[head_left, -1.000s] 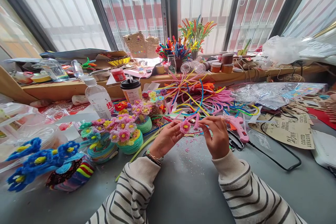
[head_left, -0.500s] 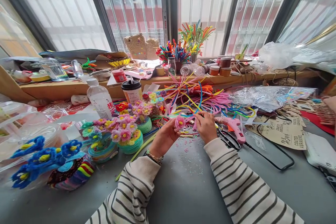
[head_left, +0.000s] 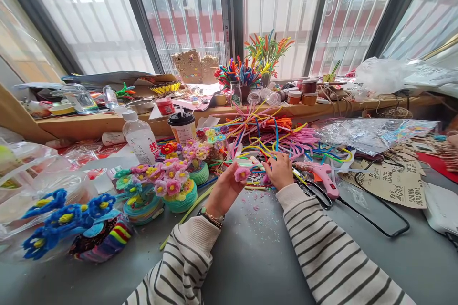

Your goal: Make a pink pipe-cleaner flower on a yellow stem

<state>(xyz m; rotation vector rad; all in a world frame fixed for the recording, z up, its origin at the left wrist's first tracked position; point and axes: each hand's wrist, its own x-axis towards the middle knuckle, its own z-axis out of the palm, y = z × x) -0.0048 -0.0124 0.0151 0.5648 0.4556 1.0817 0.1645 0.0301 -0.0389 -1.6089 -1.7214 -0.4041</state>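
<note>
My left hand (head_left: 226, 191) is closed on a small pink fuzzy flower (head_left: 242, 174) with a yellow centre, pinched at the fingertips. To its right, my right hand (head_left: 280, 171) reaches over the near edge of the loose pipe cleaners (head_left: 296, 140). Its fingers are apart, and I see nothing held in them. A small white piece (head_left: 255, 162) lies just left of those fingers. Close to my right wrist are a pink glue gun (head_left: 324, 178) and a black looped handle (head_left: 322, 196), partly hidden by the sleeve.
Left of my hands stand pots of pink flowers (head_left: 173, 178) and blue flowers (head_left: 64, 217), a clear bottle (head_left: 139, 138) and a lidded cup (head_left: 182, 128). Sandpaper sheets (head_left: 393, 183) and a white device (head_left: 442, 207) lie right. Jars (head_left: 294, 97) line the sill.
My right hand has opened its fingers and lowered slightly; the small dark item at its fingertips no longer shows there. My left hand has tilted the pink flower and lowered it slightly.
</note>
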